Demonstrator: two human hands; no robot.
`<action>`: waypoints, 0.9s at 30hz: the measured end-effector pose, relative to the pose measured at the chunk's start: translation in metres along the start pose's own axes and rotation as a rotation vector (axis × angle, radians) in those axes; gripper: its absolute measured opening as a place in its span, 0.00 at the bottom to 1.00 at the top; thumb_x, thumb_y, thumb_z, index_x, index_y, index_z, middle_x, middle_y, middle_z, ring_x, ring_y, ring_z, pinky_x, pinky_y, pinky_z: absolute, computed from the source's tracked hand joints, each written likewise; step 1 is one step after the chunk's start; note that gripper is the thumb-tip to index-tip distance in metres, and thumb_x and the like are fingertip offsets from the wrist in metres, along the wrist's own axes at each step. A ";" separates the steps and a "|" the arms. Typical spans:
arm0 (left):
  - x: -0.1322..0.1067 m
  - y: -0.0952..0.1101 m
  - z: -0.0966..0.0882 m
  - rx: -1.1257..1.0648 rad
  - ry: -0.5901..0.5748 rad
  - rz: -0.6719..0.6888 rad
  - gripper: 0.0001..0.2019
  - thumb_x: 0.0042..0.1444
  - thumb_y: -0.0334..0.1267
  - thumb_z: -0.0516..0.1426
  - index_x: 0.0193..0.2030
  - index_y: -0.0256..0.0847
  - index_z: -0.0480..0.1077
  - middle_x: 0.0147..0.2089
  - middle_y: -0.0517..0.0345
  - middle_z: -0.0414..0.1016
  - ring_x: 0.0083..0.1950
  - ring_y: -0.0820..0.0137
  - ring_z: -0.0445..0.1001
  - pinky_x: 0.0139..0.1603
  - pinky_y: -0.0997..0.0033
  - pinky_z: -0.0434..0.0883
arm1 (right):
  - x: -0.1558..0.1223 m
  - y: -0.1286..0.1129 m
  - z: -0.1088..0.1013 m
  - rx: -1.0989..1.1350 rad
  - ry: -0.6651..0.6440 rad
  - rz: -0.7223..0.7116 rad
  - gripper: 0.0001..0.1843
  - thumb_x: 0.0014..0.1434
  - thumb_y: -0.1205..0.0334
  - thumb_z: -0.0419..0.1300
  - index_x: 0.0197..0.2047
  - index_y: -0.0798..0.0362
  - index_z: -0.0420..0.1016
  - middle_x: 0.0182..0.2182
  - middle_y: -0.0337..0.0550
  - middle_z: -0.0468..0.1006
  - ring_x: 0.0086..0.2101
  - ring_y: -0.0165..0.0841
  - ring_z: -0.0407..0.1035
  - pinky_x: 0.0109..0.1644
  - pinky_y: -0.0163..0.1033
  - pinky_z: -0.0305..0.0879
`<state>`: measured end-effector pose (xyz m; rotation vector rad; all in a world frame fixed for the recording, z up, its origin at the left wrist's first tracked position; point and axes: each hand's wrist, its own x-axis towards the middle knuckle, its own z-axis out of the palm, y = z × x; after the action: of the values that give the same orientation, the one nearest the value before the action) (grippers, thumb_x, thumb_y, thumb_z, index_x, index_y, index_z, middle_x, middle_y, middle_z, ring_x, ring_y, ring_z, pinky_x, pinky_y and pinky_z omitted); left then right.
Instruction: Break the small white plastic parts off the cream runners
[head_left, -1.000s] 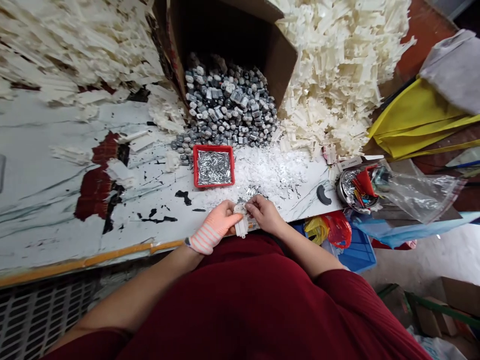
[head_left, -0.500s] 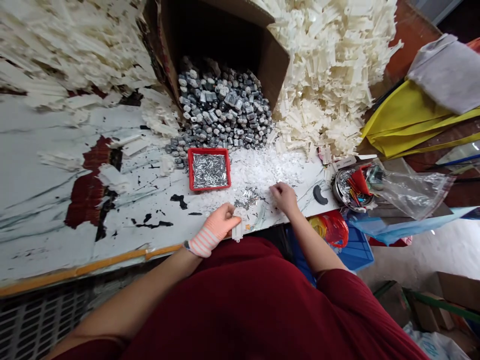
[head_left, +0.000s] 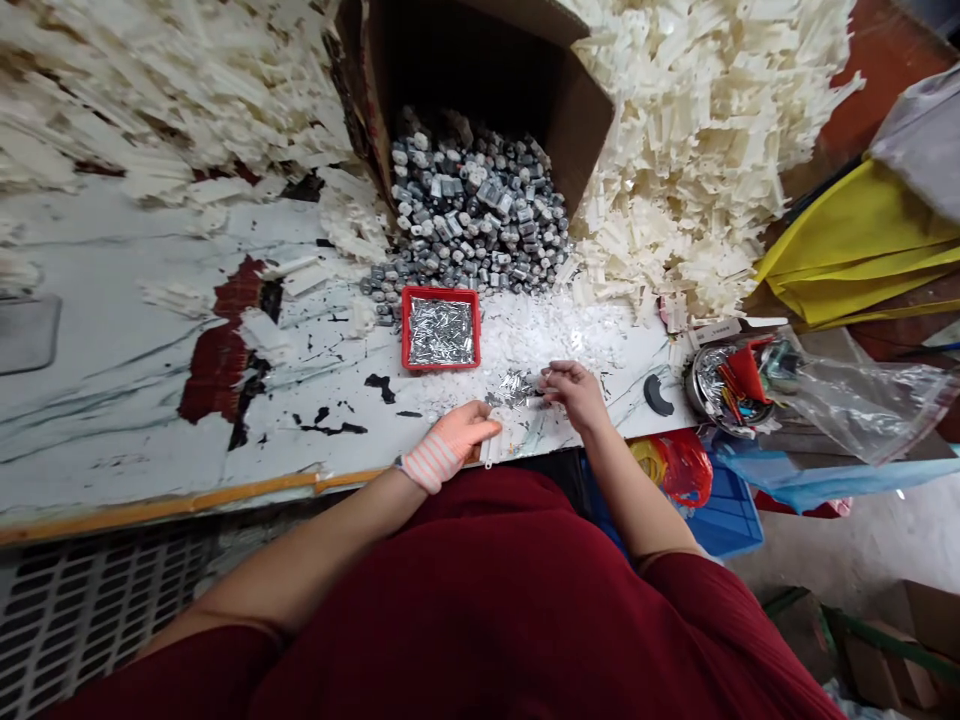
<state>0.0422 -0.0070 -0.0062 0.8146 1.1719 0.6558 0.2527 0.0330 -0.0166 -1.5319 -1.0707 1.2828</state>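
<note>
My left hand (head_left: 459,436), in an orange glove with a striped cuff, is closed around a white plastic part (head_left: 489,452) at the table's front edge. My right hand (head_left: 574,390), bare, pinches at a small pile of silver metal pins (head_left: 514,387) lying on the white table (head_left: 112,380); what its fingertips hold is too small to name. Just behind the pile stands a red tray (head_left: 441,329) filled with more silver pins.
A tipped cardboard box (head_left: 487,70) spills grey metal pieces (head_left: 472,220) onto the table. Heaps of white plastic parts (head_left: 697,150) lie left and right of it. A metal bowl (head_left: 724,385), plastic bag, yellow cloth (head_left: 855,250) and blue crate (head_left: 720,500) sit at the right.
My right hand left the white part, reached out to the right, then came to the pin pile. My left hand kept hold of the part and lowered it slightly.
</note>
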 end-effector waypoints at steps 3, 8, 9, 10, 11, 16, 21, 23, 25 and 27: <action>0.003 -0.001 -0.001 -0.074 -0.033 -0.011 0.12 0.40 0.39 0.61 0.32 0.37 0.68 0.21 0.64 0.64 0.23 0.73 0.65 0.23 0.75 0.62 | -0.016 -0.006 0.037 -0.155 -0.134 -0.188 0.10 0.50 0.55 0.61 0.34 0.52 0.71 0.33 0.43 0.77 0.35 0.33 0.72 0.39 0.40 0.70; -0.002 0.007 -0.007 -0.029 0.026 0.008 0.10 0.42 0.38 0.58 0.32 0.37 0.69 0.19 0.65 0.64 0.19 0.75 0.61 0.21 0.75 0.60 | -0.029 -0.012 0.059 -0.547 -0.277 -0.560 0.08 0.56 0.59 0.57 0.28 0.51 0.72 0.34 0.47 0.77 0.39 0.35 0.70 0.45 0.43 0.67; -0.004 0.010 -0.008 0.000 0.040 0.020 0.09 0.42 0.38 0.58 0.30 0.37 0.69 0.19 0.66 0.64 0.19 0.76 0.60 0.21 0.75 0.59 | -0.030 -0.013 0.060 -0.615 -0.291 -0.597 0.08 0.58 0.59 0.56 0.29 0.51 0.72 0.36 0.48 0.77 0.40 0.36 0.70 0.46 0.44 0.66; -0.005 0.012 -0.009 0.031 0.056 0.038 0.08 0.42 0.38 0.58 0.28 0.37 0.68 0.18 0.66 0.63 0.20 0.75 0.60 0.21 0.75 0.59 | -0.031 -0.014 0.060 -0.668 -0.307 -0.618 0.09 0.58 0.58 0.56 0.30 0.51 0.73 0.38 0.49 0.77 0.41 0.37 0.69 0.47 0.44 0.66; -0.006 0.015 -0.010 0.058 0.070 0.058 0.07 0.41 0.38 0.58 0.26 0.37 0.68 0.18 0.65 0.63 0.21 0.75 0.61 0.22 0.75 0.60 | -0.032 -0.015 0.060 -0.702 -0.327 -0.626 0.09 0.59 0.57 0.56 0.31 0.50 0.74 0.40 0.50 0.77 0.42 0.37 0.69 0.48 0.44 0.65; -0.006 0.015 -0.016 0.122 0.049 0.132 0.09 0.42 0.37 0.57 0.31 0.37 0.72 0.25 0.60 0.72 0.29 0.70 0.68 0.30 0.73 0.63 | -0.035 -0.014 0.059 -0.632 -0.297 -0.520 0.09 0.59 0.56 0.58 0.38 0.50 0.77 0.34 0.46 0.77 0.39 0.35 0.70 0.47 0.42 0.65; -0.004 0.004 -0.022 0.095 -0.024 0.128 0.11 0.40 0.35 0.58 0.33 0.39 0.66 0.22 0.66 0.66 0.25 0.73 0.65 0.26 0.75 0.60 | -0.006 -0.020 0.054 -0.443 -0.474 -0.262 0.17 0.48 0.53 0.67 0.39 0.53 0.75 0.34 0.42 0.75 0.35 0.32 0.70 0.38 0.37 0.67; -0.004 0.001 -0.024 0.025 -0.072 0.115 0.11 0.39 0.35 0.58 0.31 0.40 0.62 0.22 0.68 0.64 0.25 0.74 0.64 0.26 0.76 0.60 | 0.026 -0.033 0.052 -0.530 -0.584 -0.226 0.16 0.49 0.54 0.67 0.37 0.55 0.74 0.33 0.42 0.76 0.34 0.32 0.70 0.38 0.38 0.67; -0.006 0.001 -0.026 -0.026 -0.091 0.093 0.11 0.39 0.35 0.58 0.30 0.40 0.60 0.23 0.68 0.64 0.25 0.74 0.64 0.27 0.76 0.60 | 0.068 -0.052 0.052 -0.737 -0.406 -0.317 0.12 0.55 0.58 0.62 0.39 0.56 0.73 0.37 0.47 0.76 0.37 0.35 0.70 0.42 0.40 0.67; -0.009 0.004 -0.029 -0.030 -0.073 0.084 0.11 0.39 0.35 0.57 0.30 0.40 0.59 0.23 0.68 0.63 0.26 0.74 0.63 0.27 0.76 0.59 | 0.111 -0.073 0.055 -1.011 -0.077 -0.486 0.12 0.58 0.64 0.58 0.45 0.57 0.71 0.45 0.53 0.73 0.45 0.40 0.66 0.47 0.44 0.64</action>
<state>0.0119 -0.0066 -0.0031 0.8589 1.0640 0.7053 0.2038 0.1639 0.0170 -1.7179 -2.1742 0.4370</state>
